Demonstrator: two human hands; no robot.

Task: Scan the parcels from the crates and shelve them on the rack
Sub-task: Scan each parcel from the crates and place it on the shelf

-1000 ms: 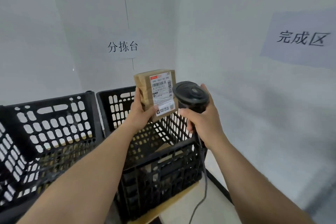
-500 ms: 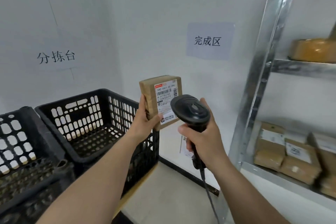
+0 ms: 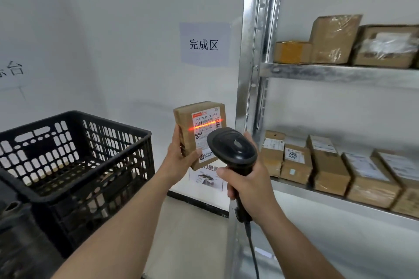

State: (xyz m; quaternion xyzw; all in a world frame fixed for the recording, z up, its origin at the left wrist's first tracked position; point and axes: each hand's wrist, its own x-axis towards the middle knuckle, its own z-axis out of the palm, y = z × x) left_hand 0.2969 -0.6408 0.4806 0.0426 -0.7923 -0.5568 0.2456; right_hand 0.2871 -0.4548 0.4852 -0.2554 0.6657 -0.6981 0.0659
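My left hand [image 3: 179, 156] grips a small brown cardboard parcel [image 3: 199, 120] upright, its white shipping label facing me. A red scan line glows across the label's barcode. My right hand [image 3: 247, 186] holds a black corded barcode scanner [image 3: 231, 147] by the handle, its head just in front of the parcel's lower right. A black plastic crate [image 3: 74, 149] stands at the left. On the right is the metal rack [image 3: 256, 75], with several parcels [image 3: 326, 161] on its lower shelf and more on its upper shelf [image 3: 340, 70].
A second dark crate [image 3: 20, 233] shows at the bottom left. White walls carry a paper sign [image 3: 204, 44] in the middle and part of another sign [image 3: 11, 70] at the left. Pale floor lies between the crate and the rack post.
The view has swung right, from the crates to the rack, whose shelves now fill the right side. Both hands moved along with parcel and scanner. The red scan line has appeared on the label.
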